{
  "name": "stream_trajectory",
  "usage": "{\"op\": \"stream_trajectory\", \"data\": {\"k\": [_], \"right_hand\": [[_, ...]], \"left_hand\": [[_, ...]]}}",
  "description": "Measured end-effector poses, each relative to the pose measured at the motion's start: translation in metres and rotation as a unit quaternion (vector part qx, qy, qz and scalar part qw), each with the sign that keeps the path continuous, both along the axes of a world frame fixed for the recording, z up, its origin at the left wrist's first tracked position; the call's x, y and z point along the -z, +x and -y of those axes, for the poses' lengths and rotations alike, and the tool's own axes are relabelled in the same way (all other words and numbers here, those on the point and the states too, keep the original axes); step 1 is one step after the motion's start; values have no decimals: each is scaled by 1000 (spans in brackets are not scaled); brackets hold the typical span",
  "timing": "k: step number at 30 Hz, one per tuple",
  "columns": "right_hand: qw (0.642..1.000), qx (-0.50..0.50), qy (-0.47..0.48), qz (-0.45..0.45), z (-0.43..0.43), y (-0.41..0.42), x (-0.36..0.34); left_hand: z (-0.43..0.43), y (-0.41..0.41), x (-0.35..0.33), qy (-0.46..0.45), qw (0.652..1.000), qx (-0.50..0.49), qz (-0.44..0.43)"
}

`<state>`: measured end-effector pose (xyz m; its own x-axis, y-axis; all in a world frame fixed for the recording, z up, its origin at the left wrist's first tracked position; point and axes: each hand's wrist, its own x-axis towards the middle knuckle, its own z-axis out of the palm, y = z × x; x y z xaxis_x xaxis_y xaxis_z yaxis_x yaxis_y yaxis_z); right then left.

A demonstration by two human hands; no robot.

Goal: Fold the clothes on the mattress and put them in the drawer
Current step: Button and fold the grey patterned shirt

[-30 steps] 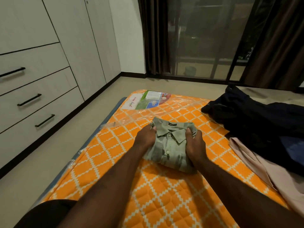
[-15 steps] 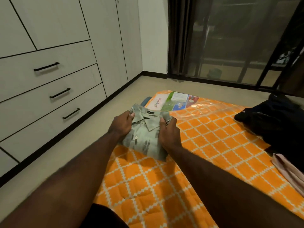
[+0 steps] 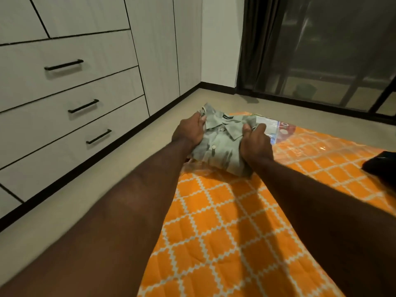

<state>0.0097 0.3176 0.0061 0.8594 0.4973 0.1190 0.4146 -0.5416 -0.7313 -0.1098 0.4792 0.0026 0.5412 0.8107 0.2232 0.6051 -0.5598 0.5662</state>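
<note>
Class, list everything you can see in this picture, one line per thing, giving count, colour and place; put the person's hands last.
shirt: 1, grey-green, folded, over the mattress's far left corner
mattress: 1, orange with white lattice, on the floor
label: 1, multicoloured, at the mattress's far end
garment: 1, dark, on the mattress, right edge
drawers: 3 with black handles, pale grey, shut, at left
curtain: 1, dark brown, at the back
glass door: 1, dark-framed, right of the curtain
left hand: 1, grips the shirt's left side
right hand: 1, grips the shirt's right side
</note>
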Motion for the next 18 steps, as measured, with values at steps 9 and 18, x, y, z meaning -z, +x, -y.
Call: {"op": "stream_trajectory", "data": {"k": [9,18], "right_hand": [[993,44,-109,16,-7,18,54],[982,-70,-51,-169,22,24,18]], "left_hand": [[-1,15,43,12,993,-37,-108],[46,-2,-14,86,953,-143,-252]]}}
